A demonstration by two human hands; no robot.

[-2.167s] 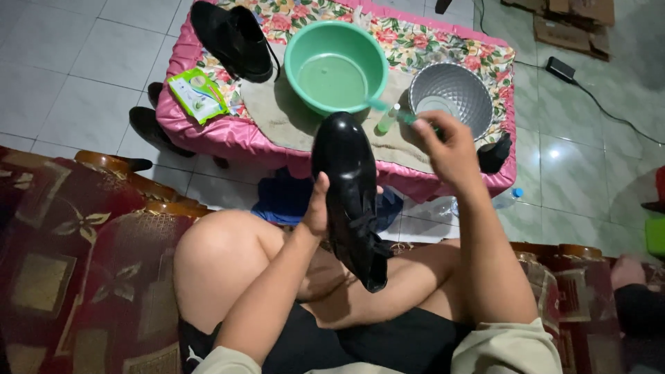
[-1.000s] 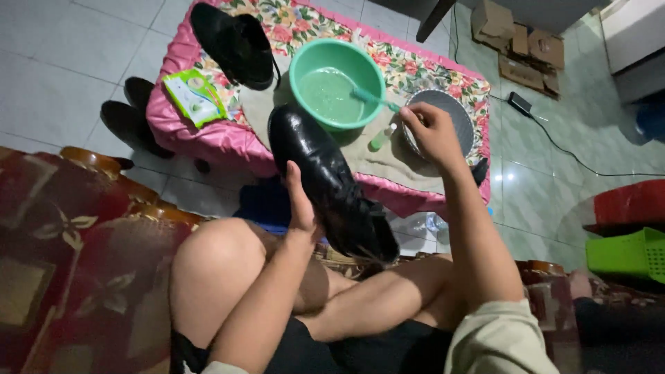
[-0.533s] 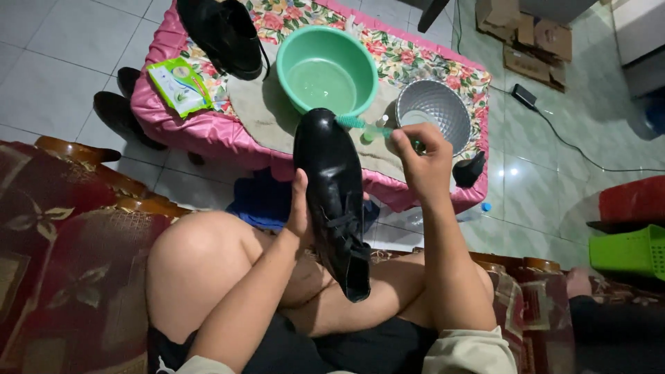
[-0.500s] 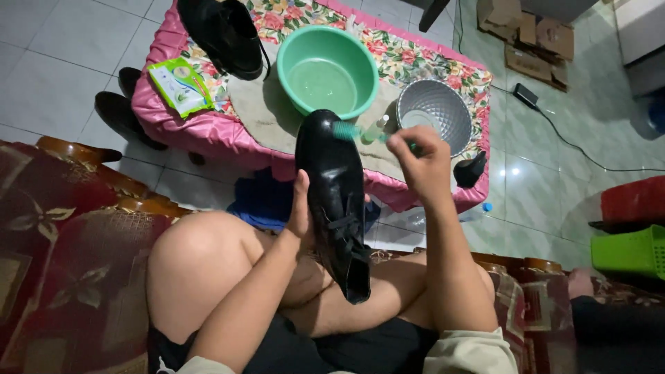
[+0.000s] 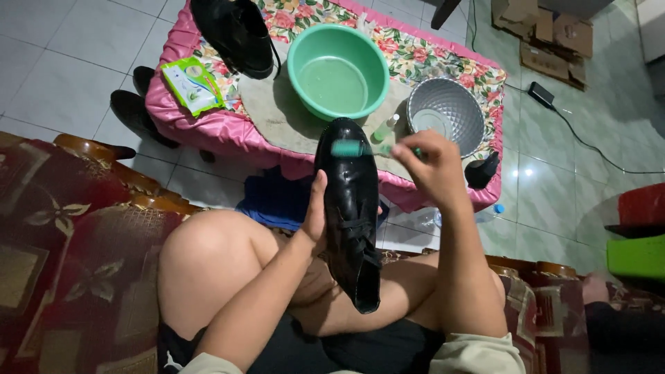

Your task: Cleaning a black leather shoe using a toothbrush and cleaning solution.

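Note:
My left hand grips a glossy black lace-up shoe from the side, holding it toe-up over my crossed legs. A green toothbrush is pinched in my right hand, its bristle head resting on the toe of the shoe. Behind the shoe stands a low table with a pink floral cloth, bearing a green basin of water and a silver bowl.
A second black shoe and a green wipes packet lie on the table's left part. Another dark shoe is on the tiled floor at left. Patterned sofa arm at left; green crate at right.
The toothbrush came out of the green basin and moved down onto the shoe's toe. The shoe swung from tilted left to nearly upright.

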